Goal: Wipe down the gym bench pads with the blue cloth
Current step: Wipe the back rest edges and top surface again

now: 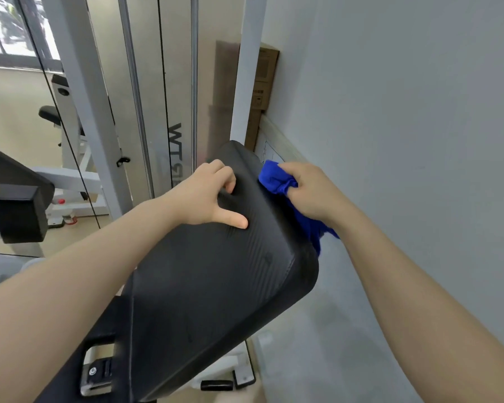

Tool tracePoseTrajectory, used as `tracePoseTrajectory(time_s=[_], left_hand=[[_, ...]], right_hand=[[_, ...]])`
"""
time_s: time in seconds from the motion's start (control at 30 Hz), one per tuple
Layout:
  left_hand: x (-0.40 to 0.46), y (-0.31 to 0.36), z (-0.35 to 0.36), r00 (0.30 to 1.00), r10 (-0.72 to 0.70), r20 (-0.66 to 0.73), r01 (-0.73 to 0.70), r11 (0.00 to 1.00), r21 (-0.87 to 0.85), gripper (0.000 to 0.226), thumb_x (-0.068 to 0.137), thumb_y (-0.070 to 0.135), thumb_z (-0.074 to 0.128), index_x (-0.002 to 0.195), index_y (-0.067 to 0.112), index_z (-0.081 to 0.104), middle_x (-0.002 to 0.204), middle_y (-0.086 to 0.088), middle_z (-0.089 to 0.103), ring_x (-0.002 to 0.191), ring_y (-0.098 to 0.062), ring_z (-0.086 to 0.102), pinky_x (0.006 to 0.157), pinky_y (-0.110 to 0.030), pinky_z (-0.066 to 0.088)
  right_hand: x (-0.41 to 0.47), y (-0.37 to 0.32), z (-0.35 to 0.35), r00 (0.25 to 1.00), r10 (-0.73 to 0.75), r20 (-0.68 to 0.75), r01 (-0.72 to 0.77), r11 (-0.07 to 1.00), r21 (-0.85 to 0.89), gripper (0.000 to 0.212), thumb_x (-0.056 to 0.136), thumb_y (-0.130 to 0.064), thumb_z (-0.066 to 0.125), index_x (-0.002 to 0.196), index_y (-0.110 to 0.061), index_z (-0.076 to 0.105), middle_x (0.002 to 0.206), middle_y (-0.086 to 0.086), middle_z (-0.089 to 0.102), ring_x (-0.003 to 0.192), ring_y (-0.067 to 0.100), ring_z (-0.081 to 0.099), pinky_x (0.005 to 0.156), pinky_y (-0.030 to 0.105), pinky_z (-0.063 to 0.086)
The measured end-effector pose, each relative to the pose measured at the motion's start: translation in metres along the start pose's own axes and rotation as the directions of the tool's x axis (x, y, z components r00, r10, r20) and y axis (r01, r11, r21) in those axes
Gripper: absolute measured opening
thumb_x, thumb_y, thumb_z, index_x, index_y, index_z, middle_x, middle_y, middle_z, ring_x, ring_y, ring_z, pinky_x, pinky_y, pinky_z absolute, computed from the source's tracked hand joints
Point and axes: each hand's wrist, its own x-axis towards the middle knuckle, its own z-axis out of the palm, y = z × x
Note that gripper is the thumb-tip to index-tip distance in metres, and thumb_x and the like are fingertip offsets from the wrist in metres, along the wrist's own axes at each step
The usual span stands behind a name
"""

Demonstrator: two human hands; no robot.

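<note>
A black ribbed bench pad [216, 286] slants up from the lower left toward the wall. My left hand [207, 196] presses on its upper face, thumb spread out and fingers bent against the surface. My right hand [309, 193] grips the bunched blue cloth [277, 178] against the pad's right side edge near the top. More of the cloth hangs down beside the pad under my wrist.
A grey wall [405, 141] runs close along the right, leaving a narrow floor gap. White machine uprights [245, 68] and cables stand behind the pad, with cardboard boxes [264, 80] against the wall. Another black pad [12, 181] sits at the left. The bench's adjustment bracket [96, 370] is at the bottom.
</note>
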Motion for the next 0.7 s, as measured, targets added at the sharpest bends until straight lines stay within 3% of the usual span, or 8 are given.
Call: tracePoseTrajectory(time_s=[0.07, 0.13, 0.23, 0.3, 0.4, 0.5, 0.63, 0.7], left_hand=[[0.003, -0.002, -0.001, 1.000, -0.001, 0.013, 0.001, 1.000, -0.002, 0.097, 0.028, 0.099, 0.032, 0.083, 0.021, 0.039, 0.097, 0.001, 0.040, 0.090, -0.019, 0.037, 0.078, -0.026, 0.031], [0.002, -0.004, -0.002, 1.000, 0.013, 0.016, -0.013, 1.000, -0.004, 0.093, 0.029, 0.098, 0.036, 0.084, 0.023, 0.039, 0.096, 0.003, 0.038, 0.090, -0.017, 0.037, 0.076, -0.026, 0.031], [0.000, -0.004, -0.004, 0.999, -0.015, 0.038, 0.018, 0.997, -0.080, 0.074, 0.034, 0.084, 0.055, 0.082, 0.031, 0.039, 0.092, 0.013, 0.036, 0.093, -0.017, 0.038, 0.080, -0.026, 0.035], [0.000, -0.004, -0.004, 0.998, -0.021, 0.059, 0.030, 0.988, -0.150, 0.057, 0.041, 0.073, 0.061, 0.077, 0.037, 0.038, 0.092, 0.018, 0.035, 0.095, -0.015, 0.039, 0.084, -0.027, 0.039], [0.000, -0.009, -0.003, 0.998, 0.027, 0.057, -0.015, 0.979, -0.203, 0.053, 0.044, 0.069, 0.064, 0.075, 0.036, 0.038, 0.091, 0.018, 0.037, 0.092, -0.010, 0.040, 0.082, -0.020, 0.038], [0.005, -0.015, -0.004, 0.995, 0.055, 0.084, -0.038, 0.981, -0.191, 0.052, 0.045, 0.069, 0.062, 0.077, 0.036, 0.037, 0.092, 0.018, 0.036, 0.092, -0.012, 0.038, 0.081, -0.017, 0.036], [0.011, -0.023, -0.009, 0.987, 0.053, 0.151, -0.001, 0.946, -0.325, 0.042, 0.054, 0.062, 0.061, 0.079, 0.033, 0.046, 0.094, 0.014, 0.040, 0.092, -0.005, 0.042, 0.085, -0.022, 0.040], [0.012, -0.028, -0.015, 0.985, 0.041, 0.166, 0.030, 0.916, -0.401, 0.030, 0.069, 0.049, 0.066, 0.084, 0.025, 0.054, 0.096, 0.009, 0.049, 0.091, -0.008, 0.049, 0.086, -0.025, 0.042]], right_hand=[[0.027, -0.007, 0.006, 1.000, -0.010, 0.001, 0.010, 1.000, -0.022, 0.023, 0.078, 0.014, 0.034, 0.083, 0.002, 0.053, 0.081, 0.016, 0.052, 0.074, 0.023, 0.046, 0.061, 0.030, 0.032], [0.061, -0.006, 0.016, 1.000, -0.004, -0.022, 0.003, 0.999, -0.052, 0.031, 0.080, 0.011, 0.036, 0.090, -0.009, 0.057, 0.089, 0.011, 0.056, 0.083, 0.024, 0.051, 0.066, 0.031, 0.037], [0.091, -0.004, 0.023, 0.999, 0.016, -0.032, -0.018, 0.998, -0.058, 0.039, 0.082, 0.010, 0.037, 0.106, -0.010, 0.060, 0.102, 0.011, 0.060, 0.091, 0.026, 0.053, 0.070, 0.031, 0.038], [0.079, -0.001, 0.019, 1.000, 0.005, -0.004, -0.005, 0.999, -0.033, 0.031, 0.083, 0.011, 0.037, 0.096, -0.009, 0.057, 0.095, 0.008, 0.057, 0.086, 0.021, 0.050, 0.069, 0.030, 0.036], [0.044, 0.005, 0.008, 0.998, -0.050, 0.035, 0.051, 0.998, -0.021, 0.028, 0.083, 0.012, 0.039, 0.077, -0.012, 0.051, 0.083, 0.002, 0.052, 0.075, 0.014, 0.046, 0.063, 0.023, 0.033], [0.050, 0.000, 0.010, 0.997, -0.079, -0.008, 0.078, 0.995, -0.070, 0.021, 0.079, 0.014, 0.037, 0.079, -0.002, 0.051, 0.088, 0.012, 0.053, 0.078, 0.021, 0.045, 0.061, 0.029, 0.033], [0.104, -0.012, 0.025, 0.997, -0.054, -0.048, 0.045, 0.986, -0.159, 0.035, 0.078, 0.012, 0.036, 0.062, -0.019, 0.036, 0.086, 0.008, 0.048, 0.079, 0.025, 0.044, 0.061, 0.030, 0.031], [0.125, -0.013, 0.031, 0.999, -0.001, -0.049, -0.004, 0.996, -0.089, 0.037, 0.081, 0.012, 0.035, 0.068, -0.022, 0.040, 0.082, 0.003, 0.049, 0.079, 0.023, 0.044, 0.057, 0.026, 0.030]])
